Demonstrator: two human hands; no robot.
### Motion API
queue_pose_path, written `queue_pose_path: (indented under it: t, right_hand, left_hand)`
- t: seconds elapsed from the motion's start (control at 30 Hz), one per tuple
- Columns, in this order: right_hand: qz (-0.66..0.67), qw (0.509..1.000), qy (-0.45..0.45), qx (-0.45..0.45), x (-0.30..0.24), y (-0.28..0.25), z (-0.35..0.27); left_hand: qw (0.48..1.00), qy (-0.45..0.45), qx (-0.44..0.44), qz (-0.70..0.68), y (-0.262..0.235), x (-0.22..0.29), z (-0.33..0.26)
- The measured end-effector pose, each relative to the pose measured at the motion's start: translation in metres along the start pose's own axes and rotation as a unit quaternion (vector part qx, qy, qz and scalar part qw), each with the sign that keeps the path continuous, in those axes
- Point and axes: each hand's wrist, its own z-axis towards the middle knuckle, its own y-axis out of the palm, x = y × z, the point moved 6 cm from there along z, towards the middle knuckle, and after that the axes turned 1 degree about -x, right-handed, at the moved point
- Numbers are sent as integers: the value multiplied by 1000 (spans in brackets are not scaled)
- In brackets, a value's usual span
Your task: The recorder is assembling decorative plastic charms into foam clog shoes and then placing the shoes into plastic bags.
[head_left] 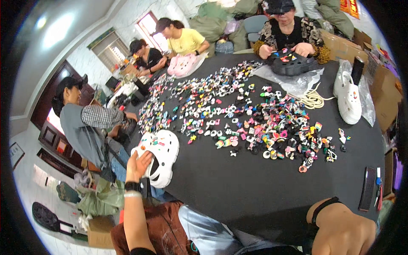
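A pair of white clogs with small coloured charms in their holes stands tilted at the table's left front edge. My left hand lies against the near clog, palm turned up and fingers stretched out; whether it bears any of the clogs' weight is not clear. A dark watch and a pale band circle that wrist. At the lower right, my right hand shows its back over the table's near edge, a black band round the wrist. Its fingers bend down out of sight. Heaps of small colourful shoe charms cover the table's middle.
Another white clog pair stands at the right beside a black bottle. A dark phone-like slab lies by the right edge. Across the black table, one person handles black clogs; pink clogs sit farther left. Cord lies coiled.
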Motion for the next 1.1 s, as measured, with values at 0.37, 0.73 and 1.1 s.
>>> queue_pose_path:
  t: [0.37, 0.73, 1.1]
  right_hand:
    - [-32, 997, 13, -74, 23, 16, 7]
    - [-192, 897, 378, 125, 12, 36, -80]
    - [-531, 475, 85, 696, -231, 219, -223]
  left_hand:
    - [941, 327, 72, 49, 1, -50, -161]
    - [934, 60, -97, 339, -43, -151, -169]
    - [839, -106, -266, 463, 34, -259, -100]
